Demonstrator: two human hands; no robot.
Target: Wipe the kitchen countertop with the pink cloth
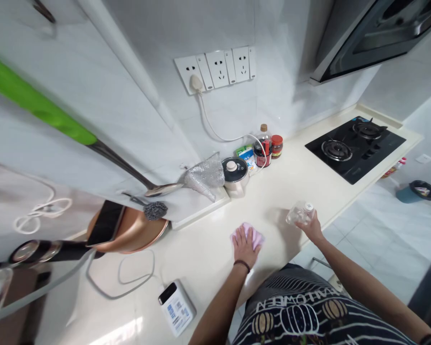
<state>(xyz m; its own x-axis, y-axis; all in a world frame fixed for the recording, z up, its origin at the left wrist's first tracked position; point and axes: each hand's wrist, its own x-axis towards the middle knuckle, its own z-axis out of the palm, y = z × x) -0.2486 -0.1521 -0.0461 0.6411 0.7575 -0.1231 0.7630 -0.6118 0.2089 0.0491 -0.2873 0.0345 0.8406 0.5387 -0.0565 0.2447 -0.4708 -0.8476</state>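
My left hand point(244, 250) lies palm down with its fingers spread on a pink cloth point(257, 235), pressing it against the cream countertop point(208, 258). A dark band circles that wrist. To the right, my right hand point(311, 227) is closed around a clear plastic bottle point(297, 213) with a white cap. The bottle tilts over the counter near its front edge; whether its base touches the surface I cannot tell.
Behind stand a small electric pot point(235, 175), a sauce bottle point(263, 141) and a red-lidded jar point(277, 146). A black gas hob point(355, 148) is at the right. At the left are a copper-coloured pan point(140, 232), a white power bank point(177, 309) and a green-handled ladle point(39, 105).
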